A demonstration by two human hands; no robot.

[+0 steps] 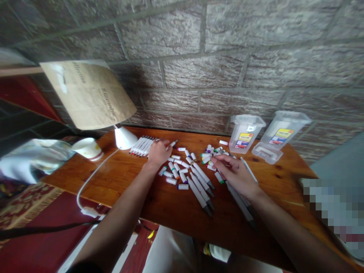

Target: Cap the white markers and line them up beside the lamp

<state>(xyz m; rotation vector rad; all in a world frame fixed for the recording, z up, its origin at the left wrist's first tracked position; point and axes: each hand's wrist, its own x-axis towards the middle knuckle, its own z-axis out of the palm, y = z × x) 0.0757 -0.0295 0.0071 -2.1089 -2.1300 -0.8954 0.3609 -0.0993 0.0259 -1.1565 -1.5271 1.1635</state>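
My left hand (pixel 159 153) is at the right end of a row of capped white markers (pixel 139 147). Its fingers curl down, and a grey-tipped marker (pixel 172 144) sticks out from under them to the right. Over a pile of loose marker caps (pixel 214 150), my right hand (pixel 236 172) has thumb and fingers bent but apart, with the fingertips close to a green-edged cap (pixel 206 160). More loose caps (pixel 176 167) are scattered between the hands. Several uncapped markers (pixel 199 191) lie fanned out in front, and others (pixel 240 203) lie partly beneath my right hand.
Two clear plastic boxes (pixel 245 132) stand at the back right, with a clear lid (pixel 267 152) beside them. A lamp (pixel 123 138) and a paper cup (pixel 88 148) stand on the left of the wooden table (pixel 119 182). A white cord (pixel 93 176) crosses the front edge. Behind is a brick wall.
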